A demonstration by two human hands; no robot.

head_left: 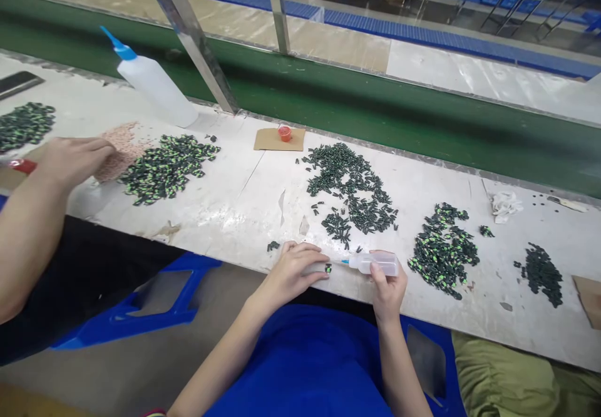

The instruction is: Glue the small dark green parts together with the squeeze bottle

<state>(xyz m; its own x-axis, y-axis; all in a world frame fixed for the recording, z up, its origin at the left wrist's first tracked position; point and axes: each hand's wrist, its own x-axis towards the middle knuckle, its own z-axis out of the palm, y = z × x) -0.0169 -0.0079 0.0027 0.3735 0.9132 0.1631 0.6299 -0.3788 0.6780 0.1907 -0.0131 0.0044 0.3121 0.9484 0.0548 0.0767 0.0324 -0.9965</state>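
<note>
Left hand (297, 270): a small black-and-green piece (328, 268) is seen at the fingertips, which are narrowly parted; whether it is pinched cannot be told.
Right hand (389, 284): a small squeeze bottle (375, 263) is held between thumb and fingers, its blue tip (345, 261) directed toward the piece.
Piece: seen near the front edge of the white tabletop (235, 207).
Dark pile (370, 216): spread beyond both hands.
Green-flecked pile (441, 257): heaped to the bottle's right.
</note>
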